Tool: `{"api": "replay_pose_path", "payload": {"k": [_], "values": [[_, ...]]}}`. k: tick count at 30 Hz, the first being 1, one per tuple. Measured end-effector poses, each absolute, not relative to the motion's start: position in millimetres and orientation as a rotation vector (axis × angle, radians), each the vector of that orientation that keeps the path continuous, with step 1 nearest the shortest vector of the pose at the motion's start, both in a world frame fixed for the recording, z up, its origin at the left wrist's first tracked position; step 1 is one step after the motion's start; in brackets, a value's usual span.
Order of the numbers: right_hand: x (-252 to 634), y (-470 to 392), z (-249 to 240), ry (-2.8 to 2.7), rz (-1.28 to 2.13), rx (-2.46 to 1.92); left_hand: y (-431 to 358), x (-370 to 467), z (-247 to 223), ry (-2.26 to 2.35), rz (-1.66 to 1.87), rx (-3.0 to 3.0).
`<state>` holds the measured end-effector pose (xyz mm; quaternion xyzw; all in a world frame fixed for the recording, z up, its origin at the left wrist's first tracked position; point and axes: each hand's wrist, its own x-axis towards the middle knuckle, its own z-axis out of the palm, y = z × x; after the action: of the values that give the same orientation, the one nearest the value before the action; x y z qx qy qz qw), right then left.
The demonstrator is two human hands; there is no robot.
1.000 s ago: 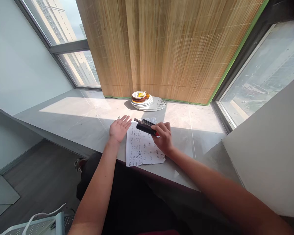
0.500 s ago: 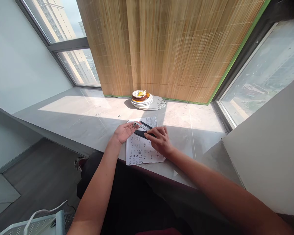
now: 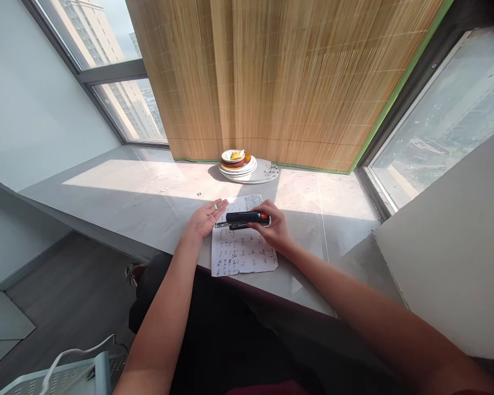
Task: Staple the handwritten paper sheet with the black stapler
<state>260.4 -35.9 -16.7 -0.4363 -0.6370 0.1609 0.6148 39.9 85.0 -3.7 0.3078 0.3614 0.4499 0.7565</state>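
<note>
My right hand [image 3: 275, 230] grips a black stapler [image 3: 245, 218] with a red-orange end, held level just above a sheet of paper [image 3: 242, 249] covered in handwriting. The stapler's metal front end points left toward my left hand [image 3: 206, 218]. That hand lies palm up at the paper's left edge, fingers apart, with a small metal piece [image 3: 216, 207], perhaps staples, resting on the fingers. The paper lies flat on the grey stone sill [image 3: 140, 195], near its front edge.
A stack of plates [image 3: 247, 166] with a small dish on top stands at the back of the sill against a bamboo blind [image 3: 280, 82]. Windows flank the blind. A small dark bit [image 3: 199, 193] lies on the sill. A white wire rack [image 3: 61, 376] stands low left.
The stapler was open with its top lifted; now it is closed and held level. My left hand has turned palm up beside its tip, with a small metal piece on the fingers.
</note>
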Motion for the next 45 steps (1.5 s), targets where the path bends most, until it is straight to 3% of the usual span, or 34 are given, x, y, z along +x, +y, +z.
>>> {"api": "replay_pose_path", "payload": {"k": [13, 28, 45], "values": [[269.5, -18.6, -32.1, -1.520, 0.695, -1.180, 81.0, 38.4, 4.1, 0.708, 1.072, 0.884], [245.0, -50.5, -13.6, -2.074, -0.258, -1.150, 61.3, 39.5, 11.7, 0.507, 0.843, 1.308], [241.2, -48.8, -19.3, -2.125, -0.408, -1.165, 63.6, 39.7, 11.4, 0.575, 0.868, 1.365]]}}
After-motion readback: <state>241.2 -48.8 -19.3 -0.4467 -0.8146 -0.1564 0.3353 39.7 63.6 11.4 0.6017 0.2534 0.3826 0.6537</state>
